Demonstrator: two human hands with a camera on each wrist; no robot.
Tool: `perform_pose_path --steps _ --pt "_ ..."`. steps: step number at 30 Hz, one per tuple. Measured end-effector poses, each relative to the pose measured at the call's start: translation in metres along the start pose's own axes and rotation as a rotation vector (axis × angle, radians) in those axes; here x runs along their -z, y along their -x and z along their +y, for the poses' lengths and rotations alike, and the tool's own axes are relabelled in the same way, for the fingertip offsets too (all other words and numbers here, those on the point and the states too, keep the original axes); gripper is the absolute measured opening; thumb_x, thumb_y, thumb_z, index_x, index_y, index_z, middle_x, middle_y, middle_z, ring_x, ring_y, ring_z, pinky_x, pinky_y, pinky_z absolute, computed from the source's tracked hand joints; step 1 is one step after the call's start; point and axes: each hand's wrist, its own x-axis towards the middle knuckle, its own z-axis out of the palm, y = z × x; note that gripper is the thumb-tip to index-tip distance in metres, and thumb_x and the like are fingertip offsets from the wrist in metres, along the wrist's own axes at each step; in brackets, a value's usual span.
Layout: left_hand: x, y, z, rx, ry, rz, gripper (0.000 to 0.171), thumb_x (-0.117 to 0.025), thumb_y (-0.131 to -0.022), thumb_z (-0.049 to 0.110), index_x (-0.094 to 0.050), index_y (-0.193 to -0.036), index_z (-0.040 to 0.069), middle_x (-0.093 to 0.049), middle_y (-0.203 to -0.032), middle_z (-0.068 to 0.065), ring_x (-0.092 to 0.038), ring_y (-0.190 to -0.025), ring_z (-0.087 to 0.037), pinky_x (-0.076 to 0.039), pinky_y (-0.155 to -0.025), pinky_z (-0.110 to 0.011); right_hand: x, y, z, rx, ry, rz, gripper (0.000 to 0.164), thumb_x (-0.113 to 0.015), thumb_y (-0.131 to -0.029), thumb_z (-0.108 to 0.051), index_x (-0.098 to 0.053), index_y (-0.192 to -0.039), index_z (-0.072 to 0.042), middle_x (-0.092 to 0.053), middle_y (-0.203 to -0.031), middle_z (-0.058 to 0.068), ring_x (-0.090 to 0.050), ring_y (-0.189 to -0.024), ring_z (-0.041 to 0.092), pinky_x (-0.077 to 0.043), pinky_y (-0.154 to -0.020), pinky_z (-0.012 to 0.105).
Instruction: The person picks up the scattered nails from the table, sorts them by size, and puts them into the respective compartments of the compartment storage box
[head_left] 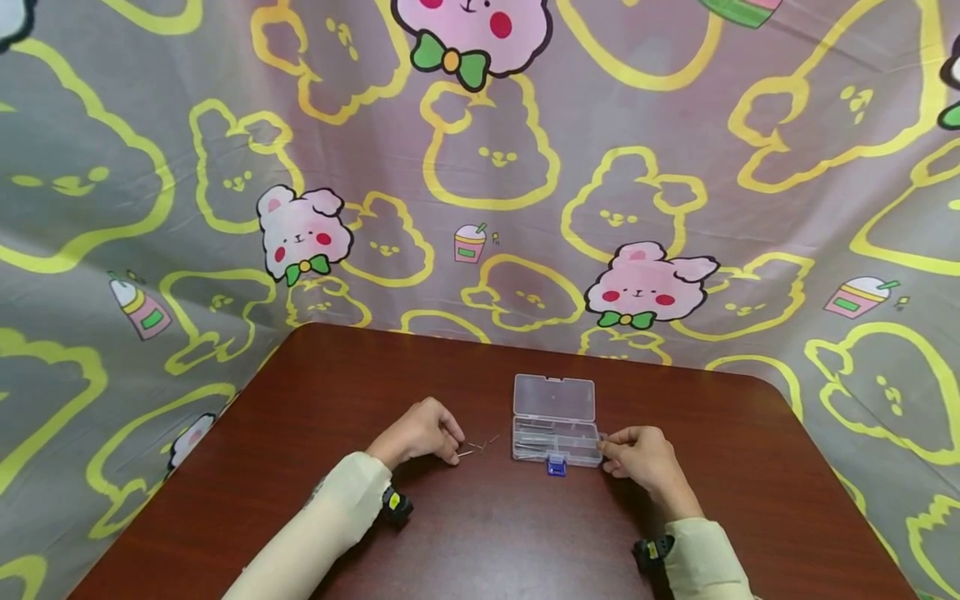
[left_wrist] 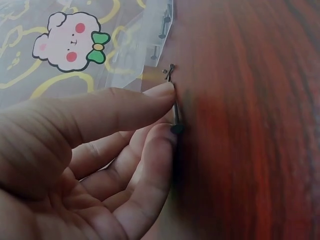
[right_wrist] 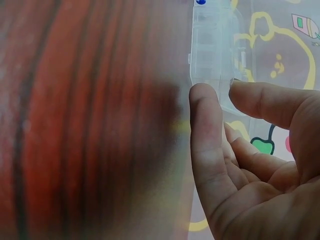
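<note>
Between the thumb and forefinger of my left hand (head_left: 426,432) is a thin dark nail (left_wrist: 176,112), its flat head by the forefinger. A few more nails (head_left: 486,444) lie crossed on the table just beyond those fingertips. To their right stands a clear plastic compartment box (head_left: 583,451), its lid (head_left: 553,398) swung back. Long nails (head_left: 534,446) fill its left compartments. My right hand (head_left: 641,454) holds the box's right end, thumb at the upper edge and forefinger low on the end wall. In the right wrist view, its other fingers curl loosely.
A blue latch (head_left: 556,467) hangs at the box's front. Everything lies on a dark red-brown wooden table (head_left: 480,533) with rounded far corners. Behind it hangs a cartoon-printed curtain (head_left: 525,225). Both wrists carry black strapped devices (head_left: 396,506).
</note>
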Motion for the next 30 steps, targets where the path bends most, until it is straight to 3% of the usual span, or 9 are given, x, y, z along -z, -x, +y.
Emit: perform_pose_path --steps 13,24,30 --pt "0.0007 0.0028 0.0001 -0.032 -0.089 0.008 0.031 -0.09 -0.057 -0.013 -0.077 -0.079 0.005 -0.072 -0.072 -0.003 -0.068 -0.067 -0.014 -0.056 -0.061 -0.03 0.0013 -0.0001 -0.0018 0.007 -0.002 -0.009 0.02 -0.074 -0.089 -0.006 -0.067 -0.098 0.011 -0.072 -0.079 0.016 -0.071 -0.064 0.024 -0.059 -0.058 0.034" --pt "-0.0009 0.0031 -0.0041 -0.011 -0.079 0.014 0.023 -0.082 -0.065 -0.011 -0.078 -0.077 0.007 -0.07 -0.069 0.001 -0.066 -0.065 -0.015 -0.054 -0.058 -0.029 -0.0003 0.0019 0.0 0.006 -0.004 -0.018 0.019 -0.073 -0.09 -0.005 -0.067 -0.099 0.011 -0.072 -0.078 0.015 -0.071 -0.065 0.026 -0.059 -0.059 0.036" --pt "-0.0014 0.0017 -0.0033 -0.033 -0.066 0.027 0.018 -0.081 -0.068 -0.008 -0.079 -0.077 0.008 -0.07 -0.068 0.0 -0.064 -0.061 -0.014 -0.053 -0.055 -0.03 -0.0002 0.0014 -0.0006 0.008 -0.009 -0.014 0.018 -0.073 -0.089 -0.004 -0.068 -0.098 0.011 -0.072 -0.078 0.015 -0.071 -0.065 0.026 -0.059 -0.059 0.035"
